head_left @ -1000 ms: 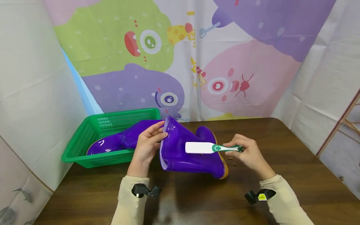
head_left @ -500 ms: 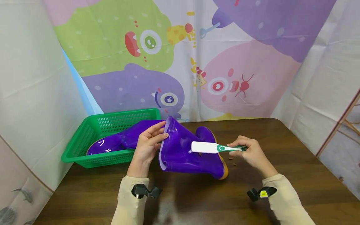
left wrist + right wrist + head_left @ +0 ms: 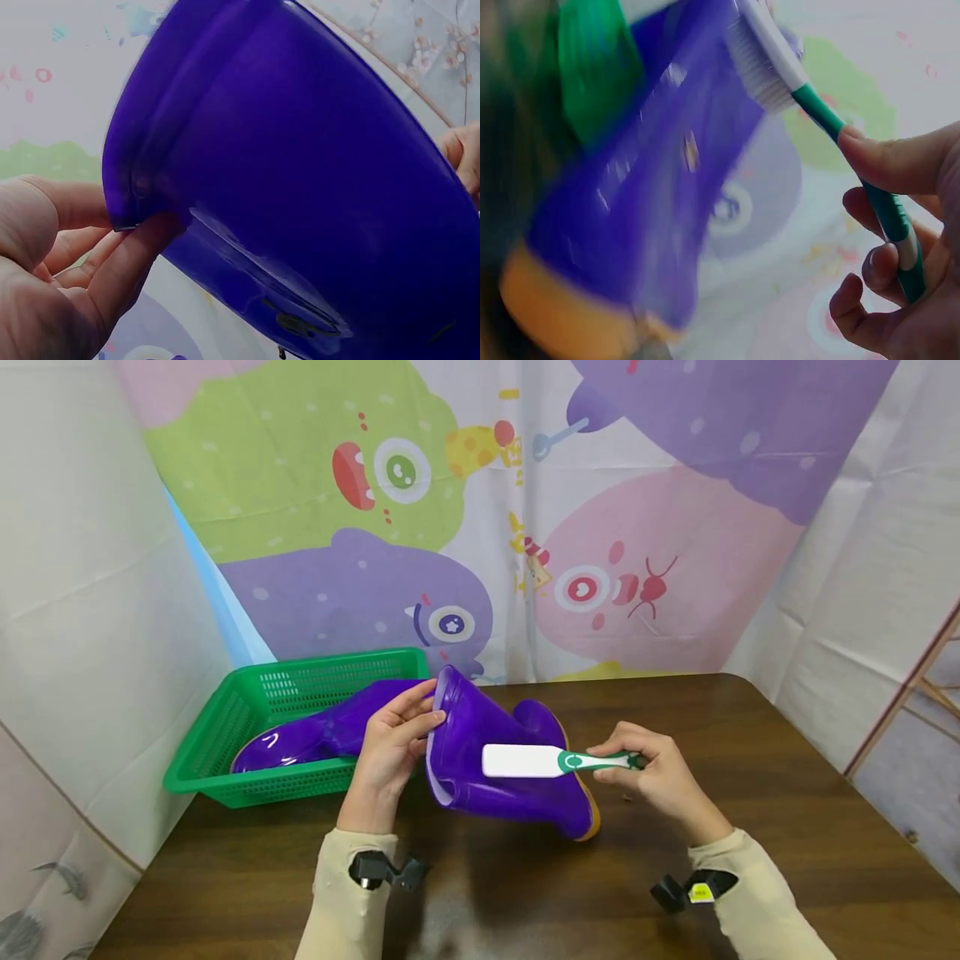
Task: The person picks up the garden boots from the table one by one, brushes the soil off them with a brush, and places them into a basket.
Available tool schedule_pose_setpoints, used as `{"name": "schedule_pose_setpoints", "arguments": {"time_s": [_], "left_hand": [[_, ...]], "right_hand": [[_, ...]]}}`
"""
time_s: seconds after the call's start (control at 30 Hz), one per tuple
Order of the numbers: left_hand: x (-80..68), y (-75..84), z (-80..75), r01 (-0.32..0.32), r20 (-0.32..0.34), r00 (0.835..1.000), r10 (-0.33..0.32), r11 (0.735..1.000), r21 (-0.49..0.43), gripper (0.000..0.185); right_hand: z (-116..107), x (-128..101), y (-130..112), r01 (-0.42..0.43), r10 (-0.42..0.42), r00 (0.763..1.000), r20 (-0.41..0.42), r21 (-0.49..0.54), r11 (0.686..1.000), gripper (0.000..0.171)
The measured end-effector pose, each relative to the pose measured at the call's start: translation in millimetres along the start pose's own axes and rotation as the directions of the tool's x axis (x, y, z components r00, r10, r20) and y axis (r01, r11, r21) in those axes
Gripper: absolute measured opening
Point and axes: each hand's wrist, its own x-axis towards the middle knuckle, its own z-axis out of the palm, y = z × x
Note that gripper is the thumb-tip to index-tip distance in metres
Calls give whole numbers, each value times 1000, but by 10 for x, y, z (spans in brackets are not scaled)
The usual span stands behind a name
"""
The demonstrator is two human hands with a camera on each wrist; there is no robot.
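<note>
Left hand [image 3: 390, 745] pinches boot [image 3: 510, 795] by rim [image 3: 452, 692]; right hand [image 3: 654, 770] grips brush [image 3: 522, 761]. Boot probably flexible, slick; rim seems best hold.

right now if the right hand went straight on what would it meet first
Probably the held purple boot, with the brush in the right hand leading, though depth is hard to judge.

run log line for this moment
left hand: holds shiny purple boot by its rim | right hand: holds white and green brush at that boot | green plastic basket: second purple boot inside
</note>
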Motion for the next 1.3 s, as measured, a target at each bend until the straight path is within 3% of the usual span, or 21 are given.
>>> {"name": "schedule_pose_setpoints", "arguments": {"time_s": [0.13,0.3,0.5,0.63,0.7,0.77,0.9,1.03,1.17,1.3], "left_hand": [[-9,19,3,8,1,1000,-8,1000,1,44],[-22,34,-47,23,-8,1000,-23,1000,9,43],[-38,42,-61,15,17,1000,-15,1000,22,42],[-31,47,-51,2,22,1000,-2,1000,20,43],[-27,53,-49,-3,19,1000,3,1000,21,42],[-25,59,-48,-5,15,1000,5,1000,23,41],[-21,63,-45,-4,7,1000,4,1000,22,41],[-16,63,-43,-7,1,1000,7,1000,30,41],[-18,66,-40,0,-4,1000,0,999,51,40],[-26,66,-42,13,-10,1000,-13,998,67,40]], "right_hand": [[66,6,-37,-1,1,999,36,7,1000,28],[-20,-23,105,-166,168,985,39,-45,985,22],[-277,-68,259,-331,338,941,7,-173,927,22],[-408,-64,228,-368,378,926,-20,-282,886,20],[-431,-54,195,-350,357,934,-32,-293,890,20],[-417,-39,151,-303,303,952,-42,-265,916,20],[-276,4,46,-135,130,990,-57,-99,986,22],[-69,28,-59,-29,32,998,-47,65,997,26],[63,14,-74,-57,57,998,20,39,998,24],[43,-10,-11,-120,125,991,44,-104,987,22]]}}
